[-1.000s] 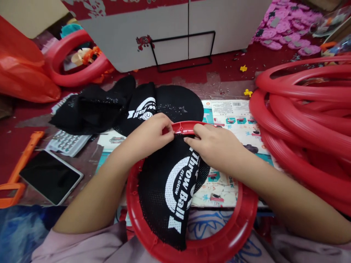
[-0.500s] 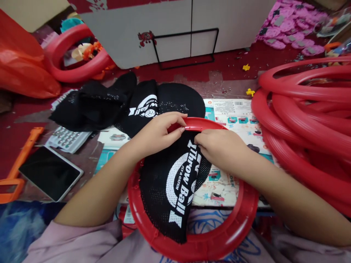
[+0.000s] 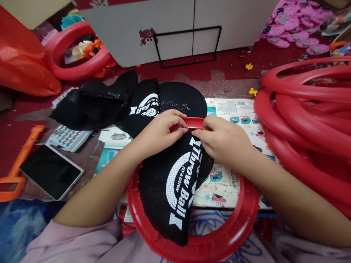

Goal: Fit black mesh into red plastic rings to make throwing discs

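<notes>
A red plastic ring [image 3: 249, 219] leans against my lap and the table edge. Black mesh fabric [image 3: 156, 186] printed "Throw Ball" covers its left part, with its right side folded over. At the top of the ring my left hand [image 3: 168, 128] pinches the rim and the fabric's edge between thumb and fingers. Close beside it, my right hand [image 3: 219, 138] grips the fabric's edge against the rim with thumb and forefinger. The rim under both hands is partly hidden.
Several red rings [image 3: 307, 120] are stacked at the right. More black mesh pieces [image 3: 181, 96] lie behind my hands. At left are a phone-like tablet [image 3: 52, 171], a calculator [image 3: 68, 138] and an orange plastic handle [image 3: 23, 160]. A white box [image 3: 175, 29] stands at the back.
My right hand has shifted up onto the rim, its thumb and forefinger now close to my left fingertips at the fabric's edge. My left hand has hardly moved.
</notes>
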Action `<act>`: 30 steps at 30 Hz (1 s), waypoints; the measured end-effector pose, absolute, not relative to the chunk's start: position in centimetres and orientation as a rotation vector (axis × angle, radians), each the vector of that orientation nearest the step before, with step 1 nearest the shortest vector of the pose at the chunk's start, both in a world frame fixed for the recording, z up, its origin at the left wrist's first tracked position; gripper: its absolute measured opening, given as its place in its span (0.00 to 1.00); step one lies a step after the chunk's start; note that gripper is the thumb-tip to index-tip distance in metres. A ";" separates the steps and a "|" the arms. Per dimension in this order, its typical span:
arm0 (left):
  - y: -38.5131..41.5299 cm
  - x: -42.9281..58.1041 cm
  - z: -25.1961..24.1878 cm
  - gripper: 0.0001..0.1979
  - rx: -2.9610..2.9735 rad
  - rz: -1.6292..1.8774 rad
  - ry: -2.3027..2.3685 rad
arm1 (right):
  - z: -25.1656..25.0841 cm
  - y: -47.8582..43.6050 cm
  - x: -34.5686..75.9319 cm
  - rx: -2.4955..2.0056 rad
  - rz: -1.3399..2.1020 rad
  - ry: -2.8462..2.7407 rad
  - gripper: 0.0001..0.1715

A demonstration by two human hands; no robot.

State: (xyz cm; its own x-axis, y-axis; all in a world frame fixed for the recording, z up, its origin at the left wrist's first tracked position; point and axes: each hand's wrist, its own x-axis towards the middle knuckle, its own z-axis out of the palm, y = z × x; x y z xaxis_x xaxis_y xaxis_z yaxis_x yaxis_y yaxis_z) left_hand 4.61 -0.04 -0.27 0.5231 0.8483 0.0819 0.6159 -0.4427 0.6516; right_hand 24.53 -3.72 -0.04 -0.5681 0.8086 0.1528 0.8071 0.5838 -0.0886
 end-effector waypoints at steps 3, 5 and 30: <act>0.0 4.6 -0.3 0.07 2.206 0.566 1.188 | -0.1 -3.8 24.5 -1.348 -0.044 -2.626 0.16; 0.0 4.7 -0.3 0.07 2.214 0.571 1.188 | -0.2 -3.8 24.6 -1.331 -0.082 -2.615 0.16; 0.5 5.3 -0.9 0.07 2.222 0.606 1.298 | -0.3 -3.5 24.4 -1.369 -0.191 -2.653 0.16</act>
State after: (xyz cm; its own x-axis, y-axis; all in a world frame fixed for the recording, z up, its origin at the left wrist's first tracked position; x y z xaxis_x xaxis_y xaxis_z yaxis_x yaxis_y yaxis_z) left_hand 5.34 0.50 -0.93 0.4486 0.8846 0.1278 0.6656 -0.4260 0.6128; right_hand 24.39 -3.53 -0.33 -0.5720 0.7978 0.1906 0.8169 0.5751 0.0439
